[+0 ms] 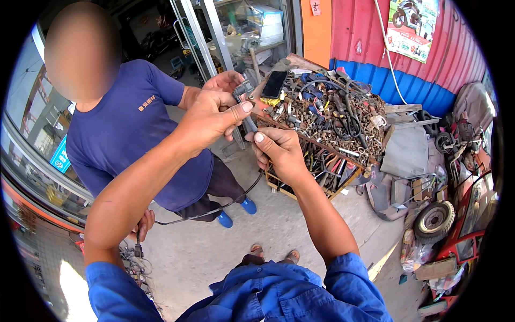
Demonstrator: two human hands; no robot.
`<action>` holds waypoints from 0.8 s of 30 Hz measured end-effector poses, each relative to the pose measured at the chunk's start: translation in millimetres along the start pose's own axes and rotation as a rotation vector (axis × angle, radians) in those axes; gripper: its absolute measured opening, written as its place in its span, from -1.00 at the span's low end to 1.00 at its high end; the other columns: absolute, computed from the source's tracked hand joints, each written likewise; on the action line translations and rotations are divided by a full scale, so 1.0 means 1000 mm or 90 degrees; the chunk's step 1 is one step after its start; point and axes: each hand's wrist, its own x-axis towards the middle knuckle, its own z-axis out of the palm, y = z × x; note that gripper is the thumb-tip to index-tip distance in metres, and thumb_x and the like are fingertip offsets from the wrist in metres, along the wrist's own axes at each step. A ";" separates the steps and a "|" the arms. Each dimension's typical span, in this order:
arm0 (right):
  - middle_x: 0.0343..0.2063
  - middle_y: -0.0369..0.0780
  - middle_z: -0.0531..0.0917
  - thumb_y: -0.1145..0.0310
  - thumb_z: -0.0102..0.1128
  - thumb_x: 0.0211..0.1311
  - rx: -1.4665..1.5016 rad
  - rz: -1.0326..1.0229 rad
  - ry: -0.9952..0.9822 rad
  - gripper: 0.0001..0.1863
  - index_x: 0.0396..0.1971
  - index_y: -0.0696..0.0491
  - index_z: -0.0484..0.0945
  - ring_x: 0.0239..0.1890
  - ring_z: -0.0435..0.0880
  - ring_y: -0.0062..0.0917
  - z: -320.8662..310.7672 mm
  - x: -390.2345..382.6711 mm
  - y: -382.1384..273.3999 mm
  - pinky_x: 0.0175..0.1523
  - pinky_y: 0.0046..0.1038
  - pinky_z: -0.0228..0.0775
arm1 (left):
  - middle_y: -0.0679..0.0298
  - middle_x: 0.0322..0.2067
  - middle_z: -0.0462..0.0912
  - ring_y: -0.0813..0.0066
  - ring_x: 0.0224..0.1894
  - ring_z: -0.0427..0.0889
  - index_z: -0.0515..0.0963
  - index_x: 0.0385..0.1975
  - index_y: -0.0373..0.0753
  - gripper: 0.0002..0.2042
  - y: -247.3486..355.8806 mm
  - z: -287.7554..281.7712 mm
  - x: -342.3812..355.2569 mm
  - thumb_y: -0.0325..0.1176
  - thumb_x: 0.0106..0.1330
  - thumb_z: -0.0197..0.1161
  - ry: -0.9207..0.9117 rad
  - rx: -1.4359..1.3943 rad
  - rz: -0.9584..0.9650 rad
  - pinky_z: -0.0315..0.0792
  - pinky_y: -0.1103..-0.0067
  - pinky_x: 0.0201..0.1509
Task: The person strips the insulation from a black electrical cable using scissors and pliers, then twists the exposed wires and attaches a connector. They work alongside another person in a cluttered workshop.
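In front of me, a dark grey cable plug [249,124] is held up at an angle between my hands. My left hand [212,115] pinches its upper part, thumb along the side. Lower down, my right hand [279,153] grips the end where a thin black cable [244,194] comes out. The cable sags left to a co-worker's lower hand [142,224], near which a black connector [138,250] hangs. The co-worker's other hand [224,80] is just behind my left hand, beside the plug's top; whether it touches the plug is hidden.
A person in a navy shirt [129,126] stands close at left. Beyond my right hand, a bench heaped with metal parts [322,121] carries a black phone [274,84]. Tools fill the tray [328,161] below. A small tyre [434,221] and scrap lie at right.
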 end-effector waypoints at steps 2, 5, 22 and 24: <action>-0.61 -0.35 0.53 0.25 0.14 0.47 -0.020 -0.011 0.005 -0.66 -0.16 0.28 0.64 -0.63 0.41 -0.73 0.004 -0.004 -0.004 -0.57 -0.64 0.28 | 0.37 -0.51 0.51 0.69 -0.56 0.48 0.63 -0.32 -0.35 -0.70 0.003 0.004 0.000 -0.16 0.36 0.35 0.018 -0.013 -0.018 0.45 0.69 -0.52; -0.60 -0.35 0.53 0.23 0.11 0.49 -0.038 -0.016 0.013 -0.65 -0.15 0.26 0.65 -0.63 0.40 -0.75 0.002 -0.011 -0.008 -0.59 -0.66 0.22 | 0.36 -0.54 0.55 0.64 -0.60 0.52 0.63 -0.34 -0.32 -0.73 0.010 0.006 -0.003 -0.20 0.35 0.36 0.019 -0.029 -0.041 0.48 0.69 -0.54; -0.60 -0.07 0.59 0.39 0.15 0.37 -0.317 -0.137 -0.109 -0.77 -0.10 0.21 0.63 -0.58 0.57 -0.31 0.016 -0.051 -0.028 -0.38 -0.33 0.43 | 0.36 -0.61 0.55 0.70 -0.60 0.48 0.65 -0.35 -0.39 -0.81 0.000 -0.002 -0.084 -0.36 0.28 0.42 -0.049 -0.023 -0.121 0.35 0.69 -0.51; -0.54 -0.03 0.62 0.40 0.17 0.36 -0.335 -0.136 -0.114 -0.77 -0.11 0.23 0.63 -0.53 0.62 -0.21 0.021 -0.052 -0.029 -0.36 -0.30 0.45 | 0.37 -0.62 0.54 0.71 -0.61 0.47 0.65 -0.34 -0.38 -0.81 0.000 -0.003 -0.088 -0.35 0.28 0.42 -0.048 -0.012 -0.115 0.34 0.70 -0.53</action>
